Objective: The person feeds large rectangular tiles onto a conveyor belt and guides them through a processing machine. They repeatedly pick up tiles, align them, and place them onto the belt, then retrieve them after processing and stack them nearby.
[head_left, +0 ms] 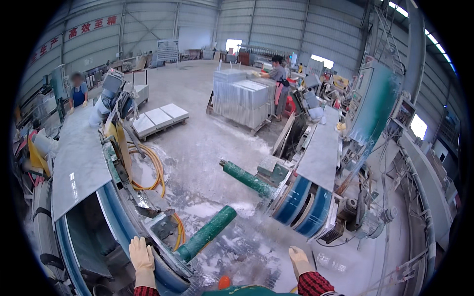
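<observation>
Down at the near end of the left-hand blue-belted conveyor point(118, 215), the left hand point(142, 256), in a cream glove, lies palm-down on the edge, fingers straight, not gripping anything. Glossy grey stone slab point(81, 163) sits on that same conveyor, ahead and off to the left of both hands, long axis running forward, so the left hand's clearly nearer. Right hand point(299, 259), gloved too, hangs well apart over the concrete floor point(197, 163), fingers loosely extended, looks empty. Green cylinder point(207, 234) pokes out ahead, between them fwiw.

Factory workshop: belt machines point(118, 217), stacked slabs point(237, 104), corrugated walls point(277, 24).
</observation>
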Motion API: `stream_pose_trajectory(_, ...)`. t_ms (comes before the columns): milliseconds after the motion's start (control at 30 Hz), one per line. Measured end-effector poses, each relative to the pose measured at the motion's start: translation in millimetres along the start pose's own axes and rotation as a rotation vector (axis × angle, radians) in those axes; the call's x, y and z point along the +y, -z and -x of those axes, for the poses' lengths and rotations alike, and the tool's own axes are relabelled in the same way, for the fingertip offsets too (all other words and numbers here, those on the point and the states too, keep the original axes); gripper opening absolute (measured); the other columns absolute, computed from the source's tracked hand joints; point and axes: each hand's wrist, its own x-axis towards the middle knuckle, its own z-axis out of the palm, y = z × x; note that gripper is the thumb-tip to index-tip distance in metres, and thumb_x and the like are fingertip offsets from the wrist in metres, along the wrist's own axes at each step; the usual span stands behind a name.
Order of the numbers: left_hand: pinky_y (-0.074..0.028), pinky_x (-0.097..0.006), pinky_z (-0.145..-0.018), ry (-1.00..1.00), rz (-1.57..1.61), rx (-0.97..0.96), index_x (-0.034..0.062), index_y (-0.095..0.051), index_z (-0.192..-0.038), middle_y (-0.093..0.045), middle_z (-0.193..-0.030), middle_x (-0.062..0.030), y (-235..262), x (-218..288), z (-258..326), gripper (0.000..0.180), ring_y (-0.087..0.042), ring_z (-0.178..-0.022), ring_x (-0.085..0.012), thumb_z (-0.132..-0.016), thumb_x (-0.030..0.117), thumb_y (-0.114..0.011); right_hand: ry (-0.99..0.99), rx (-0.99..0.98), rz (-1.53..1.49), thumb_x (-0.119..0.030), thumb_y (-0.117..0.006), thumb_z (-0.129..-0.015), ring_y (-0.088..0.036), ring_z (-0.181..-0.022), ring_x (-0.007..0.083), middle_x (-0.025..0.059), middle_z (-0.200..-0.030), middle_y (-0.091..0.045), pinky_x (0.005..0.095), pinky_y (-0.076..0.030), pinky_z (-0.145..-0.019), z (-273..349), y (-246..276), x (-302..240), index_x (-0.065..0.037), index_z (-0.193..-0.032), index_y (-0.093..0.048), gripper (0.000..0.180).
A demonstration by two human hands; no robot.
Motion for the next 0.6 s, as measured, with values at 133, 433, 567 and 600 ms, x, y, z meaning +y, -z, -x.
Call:
stream_pose_trajectory(133, -0.043, -0.057, -0.115, -0.063, -0.007, 0.007, 0.0028, -0.062, -0.137, -0.059, -0.147, -0.0291, 15, 16, 1, 0.042, -0.053, -0.133, -0.0484, -0.100, 0.022, -0.066, 0.068, 0.070, -0.096, -0.044, -0.057, -0.109, -0.063, -0.143, 0.0337, 0.0162, -0.149, -0.071, 0.0411, -0.047, -0.122, 36, 19, -14, -0.013, -0.143, -0.074, 0.049)
stream_pose_trajectory(433, -0.038, -0.058, -0.126, -0.305, 0.005, -0.246, -0.0048, -0.047, -0.154, -0.050, -0.156, -0.0363, 81, -17, 118, 0.080, -0.049, -0.144, -0.0542, -0.091, 0.033, -0.080, -0.421, -0.124, -0.093, -0.047, -0.062, -0.099, -0.064, -0.141, 0.0406, 0.0237, -0.149, -0.069, 0.0488, -0.049, -0.120, 220, -75, 251, -0.015, -0.150, -0.070, 0.061)
stream_pose_trajectory(567, -0.036, -0.055, -0.129, -0.299, -0.059, -0.387, -0.0026, -0.045, -0.157, -0.046, -0.163, -0.0338, 84, -4, 108, 0.080, -0.045, -0.150, -0.0507, -0.094, 0.035, -0.078, -0.599, -0.193, -0.025, -0.046, -0.062, -0.098, -0.065, -0.140, 0.0407, 0.0235, -0.147, -0.070, 0.0485, -0.049, -0.120, 281, -63, 270, -0.014, -0.148, -0.071, 0.060)
stream_pose_trajectory(600, -0.035, -0.054, -0.129, -0.305, -0.059, -0.403, -0.0021, -0.045, -0.157, -0.045, -0.164, -0.0333, 88, -7, 110, 0.080, -0.044, -0.152, -0.0498, -0.095, 0.035, -0.078, -0.586, -0.191, -0.005, -0.045, -0.062, -0.098, -0.065, -0.140, 0.0407, 0.0235, -0.147, -0.071, 0.0484, -0.049, -0.120, 279, -58, 270, -0.014, -0.148, -0.071, 0.060)
